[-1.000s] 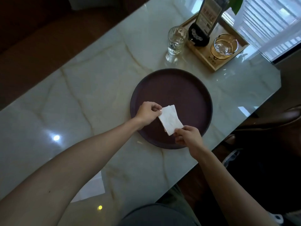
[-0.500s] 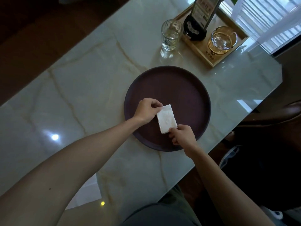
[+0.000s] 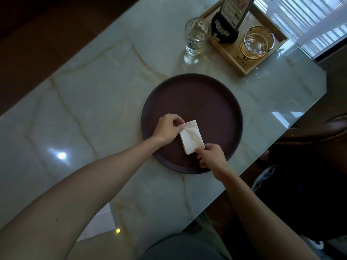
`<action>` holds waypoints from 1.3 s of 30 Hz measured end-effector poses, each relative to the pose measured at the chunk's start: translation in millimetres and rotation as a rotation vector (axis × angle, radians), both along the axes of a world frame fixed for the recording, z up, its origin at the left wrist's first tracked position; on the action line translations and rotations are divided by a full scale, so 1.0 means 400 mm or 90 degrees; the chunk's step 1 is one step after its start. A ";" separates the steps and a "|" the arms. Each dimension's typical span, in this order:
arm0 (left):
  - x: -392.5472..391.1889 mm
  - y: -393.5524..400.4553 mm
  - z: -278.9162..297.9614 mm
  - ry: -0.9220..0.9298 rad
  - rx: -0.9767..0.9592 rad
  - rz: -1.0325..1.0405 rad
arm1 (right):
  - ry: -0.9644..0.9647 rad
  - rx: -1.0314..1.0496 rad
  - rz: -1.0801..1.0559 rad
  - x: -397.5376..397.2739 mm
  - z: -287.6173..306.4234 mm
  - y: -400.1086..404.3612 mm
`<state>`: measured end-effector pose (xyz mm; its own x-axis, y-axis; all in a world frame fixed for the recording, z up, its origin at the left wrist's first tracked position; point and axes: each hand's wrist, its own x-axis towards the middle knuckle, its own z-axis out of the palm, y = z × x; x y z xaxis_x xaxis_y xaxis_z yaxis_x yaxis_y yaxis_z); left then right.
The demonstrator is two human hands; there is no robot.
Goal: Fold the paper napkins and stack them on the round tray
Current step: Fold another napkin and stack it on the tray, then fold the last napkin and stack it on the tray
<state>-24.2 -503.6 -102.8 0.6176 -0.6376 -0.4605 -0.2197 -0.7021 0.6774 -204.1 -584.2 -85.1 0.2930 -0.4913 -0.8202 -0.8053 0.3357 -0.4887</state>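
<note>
A folded white paper napkin (image 3: 191, 136) sits over the near-left part of the dark round tray (image 3: 202, 96), a narrow rectangle lying lengthwise away from me. My left hand (image 3: 167, 128) pinches its far left corner with the fingertips. My right hand (image 3: 211, 156) pinches its near right corner. Whether the napkin rests flat on the tray or is held just above it, I cannot tell.
The tray lies on a pale marble table (image 3: 93, 109). Behind it stands a tall clear glass (image 3: 196, 38). A wooden tray (image 3: 244, 44) at the back right holds a card stand (image 3: 231, 19) and a glass ashtray (image 3: 256, 43). Another white napkin (image 3: 99, 224) lies near my left forearm.
The napkin has turned from slanted to more upright and come lower over the tray. Both hands kept their pinch on its corners and moved slightly with it.
</note>
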 end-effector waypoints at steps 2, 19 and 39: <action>0.001 0.002 0.004 0.001 -0.003 0.006 | 0.011 0.004 0.010 0.001 0.005 -0.002; 0.069 0.335 0.154 0.067 -0.091 0.310 | 0.030 -0.195 0.502 0.145 0.203 0.127; -0.110 1.217 0.074 0.128 0.044 0.655 | 0.015 -0.048 0.437 0.261 0.050 0.786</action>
<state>-68.3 -17.0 -73.2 0.7548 0.1832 -0.6298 0.6170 -0.5242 0.5870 -99.6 -269.9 -65.0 0.5407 -0.2563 -0.8012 -0.8339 -0.2884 -0.4705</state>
